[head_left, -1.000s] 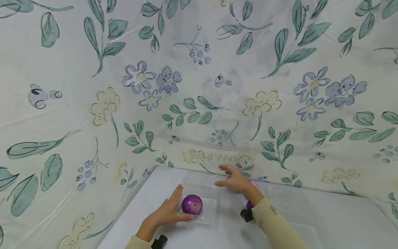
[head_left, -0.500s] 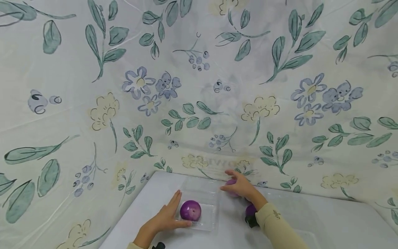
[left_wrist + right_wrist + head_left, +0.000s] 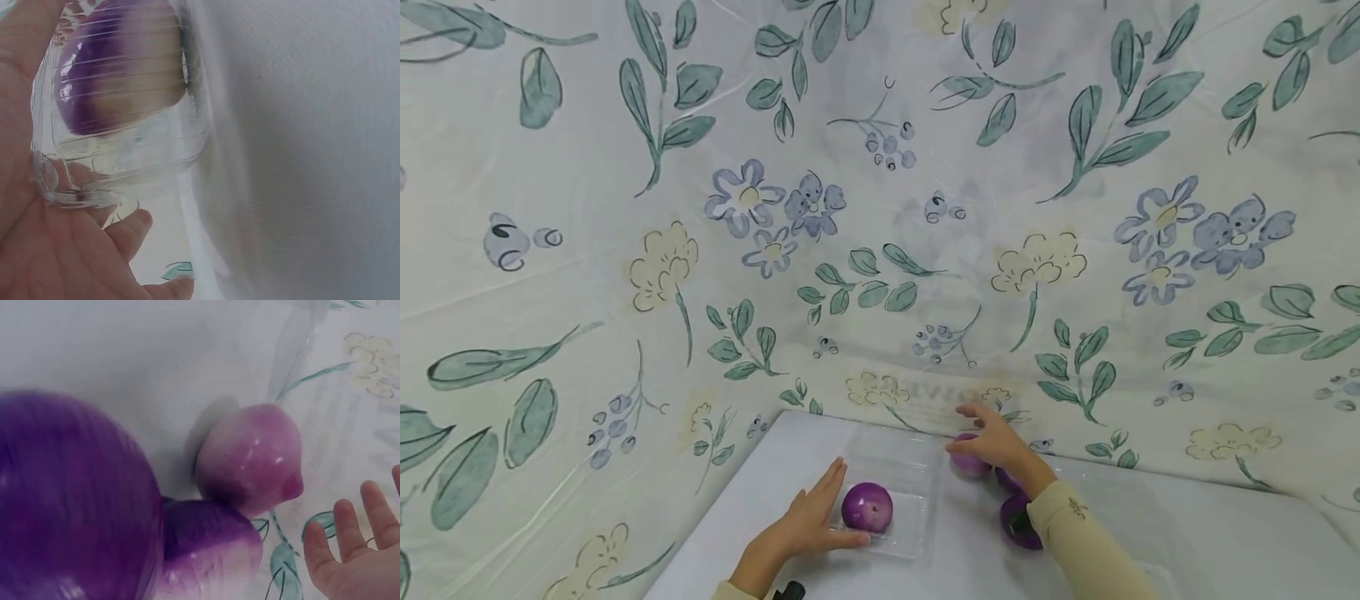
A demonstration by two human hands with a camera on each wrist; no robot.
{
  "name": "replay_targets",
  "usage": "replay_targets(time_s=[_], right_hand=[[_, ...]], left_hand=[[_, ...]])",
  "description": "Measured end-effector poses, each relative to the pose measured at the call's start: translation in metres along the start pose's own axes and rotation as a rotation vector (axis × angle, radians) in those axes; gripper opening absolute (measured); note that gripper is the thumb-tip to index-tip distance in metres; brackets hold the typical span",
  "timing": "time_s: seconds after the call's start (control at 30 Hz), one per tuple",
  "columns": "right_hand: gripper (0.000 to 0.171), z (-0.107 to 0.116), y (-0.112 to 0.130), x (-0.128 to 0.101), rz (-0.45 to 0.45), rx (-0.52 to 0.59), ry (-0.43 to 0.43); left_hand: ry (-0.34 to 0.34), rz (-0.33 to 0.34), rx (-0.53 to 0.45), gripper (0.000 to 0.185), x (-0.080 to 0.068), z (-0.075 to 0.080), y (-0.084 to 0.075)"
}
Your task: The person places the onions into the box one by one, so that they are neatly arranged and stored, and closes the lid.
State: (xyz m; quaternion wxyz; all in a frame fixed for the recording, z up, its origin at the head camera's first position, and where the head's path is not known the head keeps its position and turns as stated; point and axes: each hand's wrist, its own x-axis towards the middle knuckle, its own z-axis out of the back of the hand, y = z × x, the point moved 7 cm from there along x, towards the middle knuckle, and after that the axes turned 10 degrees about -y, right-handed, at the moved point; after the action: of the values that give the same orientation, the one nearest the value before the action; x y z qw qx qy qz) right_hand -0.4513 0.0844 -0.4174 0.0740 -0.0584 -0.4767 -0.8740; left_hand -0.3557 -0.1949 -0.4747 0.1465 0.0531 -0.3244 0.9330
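Left hand [image 3: 805, 525] lay flat, fingers straight, against the flimsy clear tray [image 3: 901, 492] holding one firm, smooth onion [image 3: 867, 507] on the bench [image 3: 1187, 533], while the right hand [image 3: 996, 442], fingers released, hovered over a loose onion [image 3: 968, 463], probably best cupped around its middle.

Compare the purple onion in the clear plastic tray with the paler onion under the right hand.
The deep purple round onion sits inside the clear plastic tray; the paler pinkish-purple onion lies on the bare white table. The left hand rests against the tray; the right hand hovers open over the paler onion. Both are round and glossy.
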Motion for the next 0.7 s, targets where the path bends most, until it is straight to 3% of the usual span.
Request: replay_targets(time_s=[0.37,0.57,0.7], right_hand=[[0.084,0.001,-0.004,0.004,0.052,-0.038,0.007],[0.078,-0.005,-0.010,0.003,0.093,-0.204,0.019],[0.081,-0.012,-0.015,0.000,0.088,-0.257,0.041]], left_hand=[[0.004,0.007,-0.008,0.120,-0.002,0.000,-0.002],[-0.001,0.002,0.017,0.120,-0.002,0.001,-0.004],[0.004,0.007,0.008,0.119,-0.001,0.001,-0.004]])
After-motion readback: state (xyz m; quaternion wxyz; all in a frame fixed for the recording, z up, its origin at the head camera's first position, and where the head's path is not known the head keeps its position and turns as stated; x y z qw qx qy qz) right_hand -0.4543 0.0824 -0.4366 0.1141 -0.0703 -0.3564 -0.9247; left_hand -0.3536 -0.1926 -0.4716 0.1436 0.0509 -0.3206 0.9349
